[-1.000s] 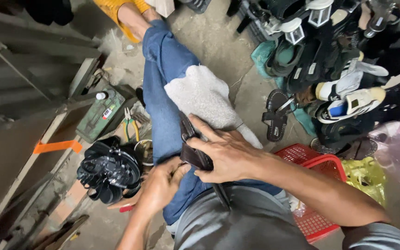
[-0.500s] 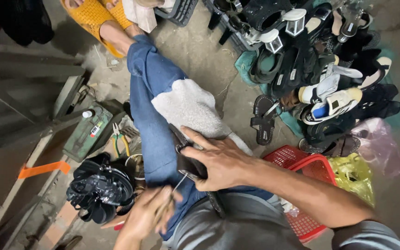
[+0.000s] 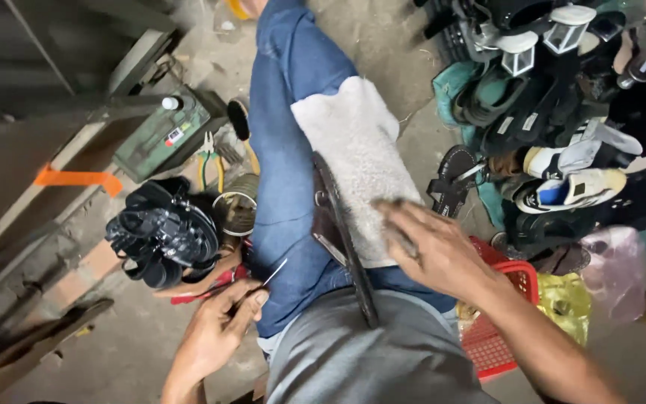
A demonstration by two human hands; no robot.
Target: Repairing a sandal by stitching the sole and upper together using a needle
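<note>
The dark brown sandal [image 3: 342, 239] lies sole-edge up along your thigh, running from just past the knee down toward your lap, beside the white fleecy cloth [image 3: 357, 161] draped over your blue jeans [image 3: 282, 112]. Your right hand [image 3: 431, 251] rests just beside the sandal on the cloth's lower edge, fingers [image 3: 394, 213] spread and loosely open, blurred, gripping nothing that you can see. Your left hand [image 3: 214, 337] sits low beside your left thigh, fingers pinched shut on a thin metal needle [image 3: 274, 273] whose tip points up toward the jeans.

On the floor to your left lie a heap of black sandals [image 3: 162, 236], a round tin [image 3: 235, 213], yellow-handled pliers [image 3: 211, 161] and a green box [image 3: 162, 135] with a small white cap on top. To your right a red plastic basket [image 3: 499, 329] stands against your hip, a yellow bag [image 3: 566, 303] beside it. Farther right, shoes and sandals [image 3: 555, 112] are piled thickly together.
</note>
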